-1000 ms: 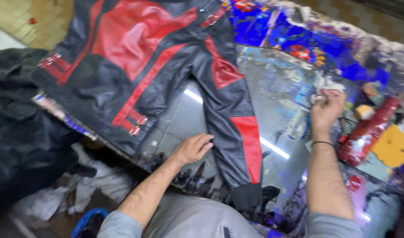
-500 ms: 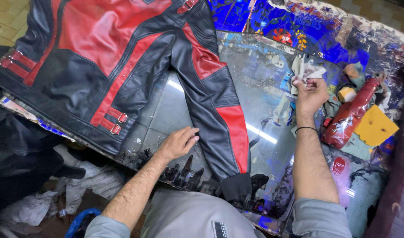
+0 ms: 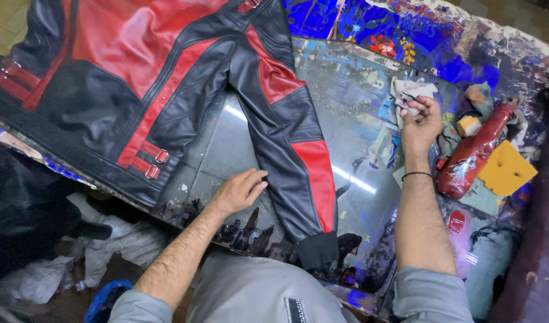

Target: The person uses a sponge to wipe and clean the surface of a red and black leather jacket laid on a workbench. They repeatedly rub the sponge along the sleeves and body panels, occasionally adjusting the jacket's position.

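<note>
A black and red leather jacket (image 3: 137,78) lies spread on a glass-topped, paint-stained table (image 3: 358,125), one sleeve (image 3: 286,131) stretched toward me. My left hand (image 3: 238,190) rests flat on the glass, fingertips touching the sleeve's left edge. My right hand (image 3: 421,122) is closed on a crumpled whitish cloth (image 3: 409,93) at the right side of the table, clear of the jacket. A black band circles my right wrist.
A red bottle (image 3: 475,152) lies on its side right of my right hand, beside a yellow sponge piece (image 3: 506,169) and smaller scraps. Dark garments (image 3: 17,209) and white rags (image 3: 119,239) are piled below the table's left edge.
My right hand has come down onto the cloth lying on the table. The left hand stays at the sleeve. The view has shifted slightly.
</note>
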